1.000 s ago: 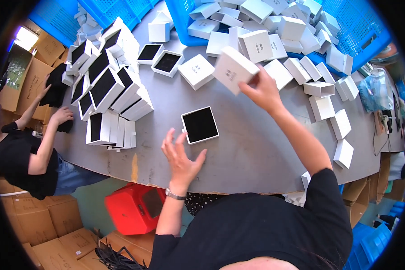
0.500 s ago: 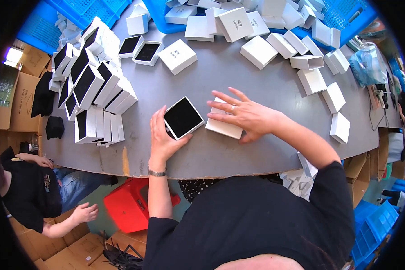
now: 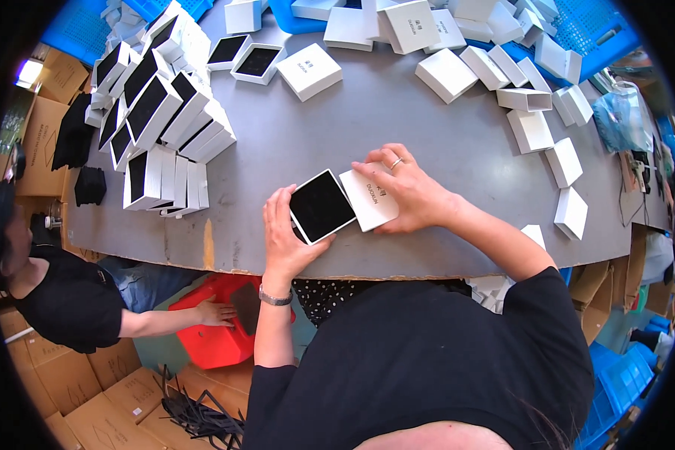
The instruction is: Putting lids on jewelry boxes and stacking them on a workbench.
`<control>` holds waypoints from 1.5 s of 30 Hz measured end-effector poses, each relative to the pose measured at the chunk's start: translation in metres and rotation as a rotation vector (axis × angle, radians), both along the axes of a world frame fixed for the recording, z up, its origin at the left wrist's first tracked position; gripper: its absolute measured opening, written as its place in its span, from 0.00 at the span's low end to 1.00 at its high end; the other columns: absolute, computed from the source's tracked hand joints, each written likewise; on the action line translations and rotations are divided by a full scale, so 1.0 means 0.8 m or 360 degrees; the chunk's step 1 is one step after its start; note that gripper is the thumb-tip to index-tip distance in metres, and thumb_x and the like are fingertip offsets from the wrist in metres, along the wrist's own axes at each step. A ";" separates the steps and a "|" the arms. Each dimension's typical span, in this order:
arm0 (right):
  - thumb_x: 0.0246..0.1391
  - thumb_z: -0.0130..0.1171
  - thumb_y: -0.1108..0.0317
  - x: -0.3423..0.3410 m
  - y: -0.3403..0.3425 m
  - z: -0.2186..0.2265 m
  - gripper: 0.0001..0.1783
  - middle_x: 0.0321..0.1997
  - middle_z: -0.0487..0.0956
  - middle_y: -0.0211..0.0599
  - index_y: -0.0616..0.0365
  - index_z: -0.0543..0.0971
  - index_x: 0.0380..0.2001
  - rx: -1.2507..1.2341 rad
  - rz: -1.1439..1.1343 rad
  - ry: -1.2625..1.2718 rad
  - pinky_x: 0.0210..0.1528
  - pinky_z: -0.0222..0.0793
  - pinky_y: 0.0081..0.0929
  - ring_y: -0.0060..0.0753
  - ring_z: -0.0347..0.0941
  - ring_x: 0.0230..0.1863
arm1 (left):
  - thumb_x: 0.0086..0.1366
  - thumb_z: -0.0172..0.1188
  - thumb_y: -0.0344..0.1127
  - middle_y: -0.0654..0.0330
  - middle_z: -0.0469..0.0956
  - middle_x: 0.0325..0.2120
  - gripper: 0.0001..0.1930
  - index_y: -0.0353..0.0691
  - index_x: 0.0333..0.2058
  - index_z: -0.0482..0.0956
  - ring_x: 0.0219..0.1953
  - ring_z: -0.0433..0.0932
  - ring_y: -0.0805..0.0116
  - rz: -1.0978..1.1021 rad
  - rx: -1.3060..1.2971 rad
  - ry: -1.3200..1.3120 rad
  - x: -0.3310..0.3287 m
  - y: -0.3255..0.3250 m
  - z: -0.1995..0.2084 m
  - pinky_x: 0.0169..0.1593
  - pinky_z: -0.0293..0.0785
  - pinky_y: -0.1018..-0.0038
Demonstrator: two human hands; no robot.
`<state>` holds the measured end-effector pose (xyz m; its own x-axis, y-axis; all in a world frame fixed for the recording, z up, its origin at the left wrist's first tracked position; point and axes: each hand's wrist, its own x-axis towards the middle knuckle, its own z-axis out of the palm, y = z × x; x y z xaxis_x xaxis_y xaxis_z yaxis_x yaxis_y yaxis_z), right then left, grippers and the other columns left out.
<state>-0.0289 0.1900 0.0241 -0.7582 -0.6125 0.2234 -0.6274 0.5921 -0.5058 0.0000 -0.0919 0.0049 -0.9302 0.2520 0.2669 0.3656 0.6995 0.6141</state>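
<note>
In my left hand [image 3: 283, 234] is a white box base [image 3: 322, 207] with a black padded inside facing up; my fingers wrap its left side and the thumb lies along the near edge. My right hand [image 3: 409, 187] grips a white box lid [image 3: 369, 199] with dark print on top. The lid sits tilted against the right side of the base, close to or touching it, not over it. Both hands are low over the grey table [image 3: 367, 116].
Stacked box bases with black insides [image 3: 154, 112] stand at the left. White lids [image 3: 531, 131] curve along the right, and more fill a blue crate [image 3: 600, 45] at the back. A person [image 3: 75, 300] at the left rests a hand on a red stool [image 3: 210, 330].
My right hand has closed on the lid and turned it against the base. The base has shifted slightly right with my left hand. The other person's hand has reached the red stool.
</note>
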 end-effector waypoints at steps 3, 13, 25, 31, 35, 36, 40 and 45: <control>0.28 0.80 0.54 0.008 -0.003 -0.002 0.59 0.62 0.68 0.51 0.55 0.66 0.68 0.0025 -0.0199 0.0045 0.68 0.61 0.54 0.61 0.59 0.64 | 0.35 0.81 0.38 0.50 0.70 0.57 0.52 0.37 0.62 0.66 0.60 0.69 0.48 -0.0038 0.0038 0.0042 -0.003 0.001 -0.006 0.65 0.66 0.57; 0.26 0.79 0.56 -0.002 0.003 -0.005 0.58 0.62 0.67 0.51 0.54 0.68 0.67 -0.0113 -0.0010 -0.0012 0.68 0.60 0.55 0.63 0.58 0.65 | 0.45 0.80 0.55 0.46 0.61 0.65 0.58 0.36 0.69 0.58 0.69 0.60 0.47 -0.0366 0.0280 -0.0251 -0.004 0.016 -0.001 0.71 0.57 0.56; 0.28 0.76 0.58 0.067 0.035 0.027 0.54 0.62 0.68 0.50 0.50 0.68 0.66 0.0321 -0.0442 -0.0122 0.66 0.57 0.52 0.57 0.61 0.66 | 0.60 0.67 0.56 0.41 0.47 0.73 0.45 0.40 0.70 0.61 0.76 0.40 0.37 0.0052 0.0073 0.0430 -0.031 0.045 0.029 0.74 0.40 0.43; 0.25 0.80 0.55 0.189 0.185 0.107 0.56 0.59 0.74 0.46 0.53 0.69 0.64 0.1210 -0.1620 -0.0718 0.67 0.59 0.51 0.55 0.66 0.65 | 0.52 0.73 0.63 0.48 0.69 0.60 0.39 0.51 0.58 0.75 0.67 0.58 0.43 0.1006 -0.0827 0.1016 -0.189 -0.126 0.142 0.67 0.55 0.43; 0.33 0.77 0.54 0.210 0.212 0.106 0.45 0.56 0.76 0.49 0.57 0.74 0.59 0.1250 -0.1862 -0.0582 0.66 0.61 0.50 0.55 0.68 0.63 | 0.55 0.73 0.59 0.53 0.75 0.52 0.36 0.39 0.54 0.74 0.61 0.66 0.54 0.0701 -0.0894 0.0722 -0.212 -0.132 0.158 0.66 0.57 0.56; 0.39 0.74 0.57 0.194 0.212 0.096 0.38 0.56 0.76 0.51 0.59 0.77 0.55 0.0944 -0.1719 -0.0319 0.67 0.62 0.47 0.55 0.68 0.63 | 0.51 0.77 0.56 0.54 0.74 0.51 0.35 0.42 0.51 0.74 0.60 0.66 0.53 0.0687 -0.0888 0.0768 -0.208 -0.130 0.160 0.66 0.57 0.56; 0.48 0.73 0.54 0.028 0.185 0.049 0.41 0.69 0.69 0.51 0.51 0.71 0.65 0.0220 -0.1197 0.0071 0.73 0.58 0.43 0.54 0.61 0.72 | 0.48 0.80 0.44 0.54 0.71 0.54 0.30 0.44 0.47 0.74 0.60 0.65 0.50 0.0638 -0.0790 0.0784 -0.181 -0.132 0.161 0.64 0.59 0.54; 0.48 0.70 0.41 -0.137 0.171 -0.033 0.49 0.72 0.63 0.58 0.44 0.65 0.71 0.0786 -0.1449 0.0348 0.72 0.58 0.47 0.55 0.55 0.75 | 0.42 0.73 0.28 0.54 0.76 0.49 0.27 0.43 0.44 0.76 0.58 0.71 0.48 0.0127 -0.0545 0.1122 -0.112 -0.053 0.151 0.63 0.64 0.53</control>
<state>-0.1385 0.3265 -0.0019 -0.9505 0.1066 0.2917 0.1083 0.9941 -0.0106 -0.0893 -0.1346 0.1261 -0.5890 0.3664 0.7203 0.5295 0.8483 0.0016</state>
